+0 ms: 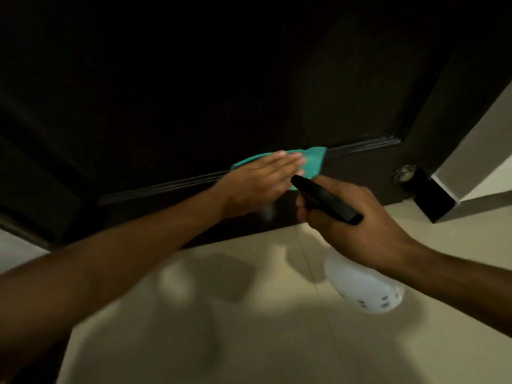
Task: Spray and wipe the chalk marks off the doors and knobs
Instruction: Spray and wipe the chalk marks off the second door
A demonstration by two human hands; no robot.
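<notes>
- My left hand (pixel 259 176) lies flat, fingers straight and together, pressing a teal cloth (pixel 313 159) against the dark door (pixel 194 92); nothing is curled round the cloth, the palm just holds it to the wood.
- The cloth sits on the horizontal moulding (pixel 363 146) that runs across the door's lower part, with its right edge sticking out past my fingertips.
- My right hand (pixel 354 225) grips a spray bottle: fingers are wrapped round the neck under the black spray head (pixel 327 199), whose nozzle points toward the cloth and the door.
- The bottle's white body (pixel 363 284) hangs below my right wrist, over the floor.
- I see a pale smudge (pixel 267 212) on the door just under my left hand; it is too blurred for me to tell whether it is chalk or glare.
- To the right, a round metal knob (pixel 404 173) sits near the door's edge, well apart from both hands.
- Below everything is a pale tiled floor (pixel 249 328), and a light wall (pixel 482 151) stands at far right.
</notes>
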